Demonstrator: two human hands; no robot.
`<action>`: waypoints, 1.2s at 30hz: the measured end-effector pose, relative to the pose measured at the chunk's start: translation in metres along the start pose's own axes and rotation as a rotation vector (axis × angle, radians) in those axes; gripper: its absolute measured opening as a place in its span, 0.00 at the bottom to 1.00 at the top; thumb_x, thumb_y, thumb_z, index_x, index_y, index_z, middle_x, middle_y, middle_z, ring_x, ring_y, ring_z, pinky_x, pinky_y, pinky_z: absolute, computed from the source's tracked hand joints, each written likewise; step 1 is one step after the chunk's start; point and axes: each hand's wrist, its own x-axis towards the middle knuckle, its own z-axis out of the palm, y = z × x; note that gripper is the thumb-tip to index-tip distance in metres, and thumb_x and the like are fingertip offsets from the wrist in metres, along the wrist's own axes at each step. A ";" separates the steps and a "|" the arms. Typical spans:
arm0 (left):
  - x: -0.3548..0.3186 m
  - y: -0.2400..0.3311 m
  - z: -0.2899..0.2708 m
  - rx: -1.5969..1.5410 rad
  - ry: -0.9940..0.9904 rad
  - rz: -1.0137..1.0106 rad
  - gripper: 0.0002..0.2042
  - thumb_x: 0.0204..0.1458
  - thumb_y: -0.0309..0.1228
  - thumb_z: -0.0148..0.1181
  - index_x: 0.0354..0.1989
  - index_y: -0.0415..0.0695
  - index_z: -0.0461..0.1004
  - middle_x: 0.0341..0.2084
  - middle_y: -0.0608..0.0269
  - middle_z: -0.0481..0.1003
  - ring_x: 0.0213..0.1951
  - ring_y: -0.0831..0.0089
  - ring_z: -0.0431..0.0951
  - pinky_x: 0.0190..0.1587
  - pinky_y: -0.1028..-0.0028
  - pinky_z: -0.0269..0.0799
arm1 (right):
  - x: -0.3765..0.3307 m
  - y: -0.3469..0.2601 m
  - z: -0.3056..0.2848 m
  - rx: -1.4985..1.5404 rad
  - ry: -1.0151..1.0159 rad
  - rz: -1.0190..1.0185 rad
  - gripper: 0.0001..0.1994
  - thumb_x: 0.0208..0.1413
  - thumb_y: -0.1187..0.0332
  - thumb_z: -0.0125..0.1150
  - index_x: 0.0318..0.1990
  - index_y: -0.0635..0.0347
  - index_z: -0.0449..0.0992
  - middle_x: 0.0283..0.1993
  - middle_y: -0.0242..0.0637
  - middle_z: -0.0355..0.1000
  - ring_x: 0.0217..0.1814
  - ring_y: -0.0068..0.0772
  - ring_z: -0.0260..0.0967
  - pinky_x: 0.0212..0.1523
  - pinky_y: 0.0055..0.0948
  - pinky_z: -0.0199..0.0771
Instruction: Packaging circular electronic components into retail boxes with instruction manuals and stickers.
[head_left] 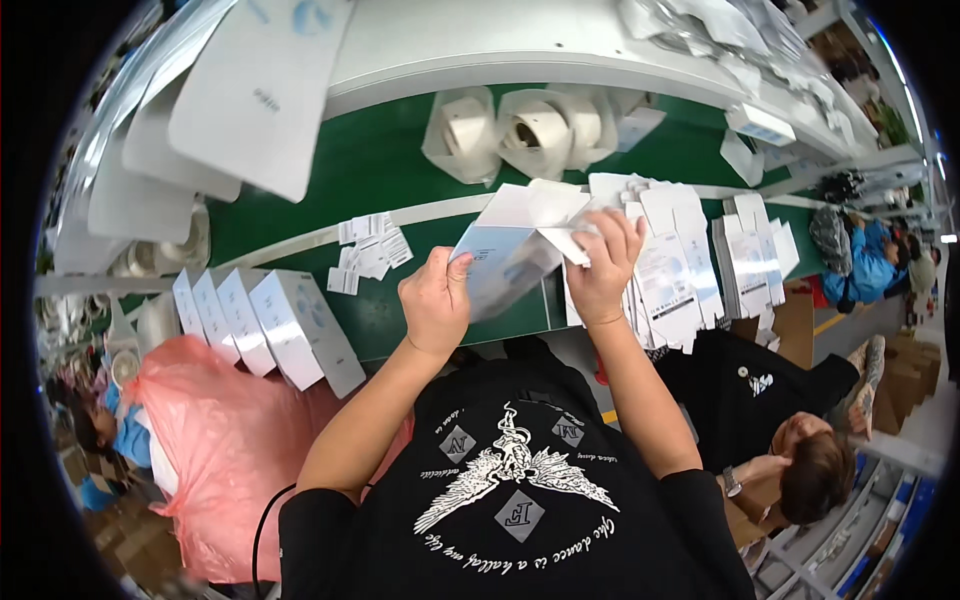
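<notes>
This is a packing workshop. Flattened cartons (pixel 662 275) lie right of the right hand (pixel 603 265), made-up boxes (pixel 316 322) stand left of the left hand (pixel 436 300), and bagged rolls (pixel 466 125) lie beyond both.

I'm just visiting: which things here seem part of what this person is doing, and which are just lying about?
Seem part of the job:
carton, in the left hand, right hand at its flaps
flat cartons, right
standing boxes, left

Seem just lying about:
wrapped rolls, at the back
white slips, untouched
pink bag, left
</notes>
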 end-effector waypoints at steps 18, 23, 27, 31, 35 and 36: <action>-0.079 -0.064 -0.087 -0.434 -0.132 0.084 0.50 0.41 0.46 0.84 0.73 0.46 0.63 0.75 0.44 0.57 0.76 0.47 0.57 0.76 0.53 0.56 | 0.024 -0.144 0.038 0.396 -1.258 0.095 0.18 0.73 0.58 0.58 0.41 0.66 0.82 0.39 0.59 0.80 0.41 0.63 0.78 0.46 0.54 0.78; -0.088 -0.095 -0.105 -0.452 -0.054 0.081 0.34 0.41 0.45 0.84 0.56 0.50 0.74 0.73 0.47 0.59 0.72 0.49 0.63 0.72 0.56 0.61 | 0.029 -0.133 0.013 0.679 -0.749 0.185 0.17 0.73 0.59 0.57 0.55 0.63 0.82 0.52 0.50 0.82 0.54 0.51 0.81 0.60 0.39 0.77; -0.068 -0.085 -0.094 -0.496 -0.118 0.111 0.31 0.40 0.45 0.84 0.50 0.50 0.74 0.72 0.48 0.61 0.71 0.50 0.64 0.70 0.56 0.62 | -0.020 -0.104 0.043 1.162 -0.568 1.093 0.23 0.67 0.62 0.67 0.67 0.59 0.76 0.59 0.42 0.80 0.60 0.40 0.79 0.66 0.37 0.74; -0.055 -0.092 -0.089 -0.512 -0.168 0.066 0.31 0.40 0.44 0.84 0.50 0.50 0.74 0.71 0.47 0.64 0.69 0.50 0.66 0.70 0.57 0.62 | -0.009 -0.100 0.043 1.404 -0.814 1.177 0.27 0.60 0.63 0.75 0.64 0.62 0.76 0.57 0.41 0.80 0.57 0.35 0.78 0.64 0.33 0.75; -0.046 -0.087 -0.074 -0.534 -0.157 0.035 0.30 0.40 0.42 0.84 0.51 0.49 0.74 0.70 0.48 0.66 0.68 0.51 0.68 0.70 0.59 0.62 | -0.001 -0.086 0.047 1.030 -1.037 0.856 0.17 0.57 0.64 0.79 0.46 0.62 0.78 0.52 0.40 0.82 0.54 0.32 0.79 0.59 0.29 0.76; -0.044 -0.085 -0.068 -0.539 -0.147 0.033 0.30 0.41 0.42 0.83 0.51 0.48 0.74 0.70 0.48 0.67 0.68 0.52 0.69 0.70 0.59 0.62 | 0.002 -0.082 0.048 0.761 -1.139 0.692 0.15 0.56 0.64 0.80 0.39 0.61 0.78 0.50 0.39 0.83 0.54 0.31 0.79 0.58 0.28 0.77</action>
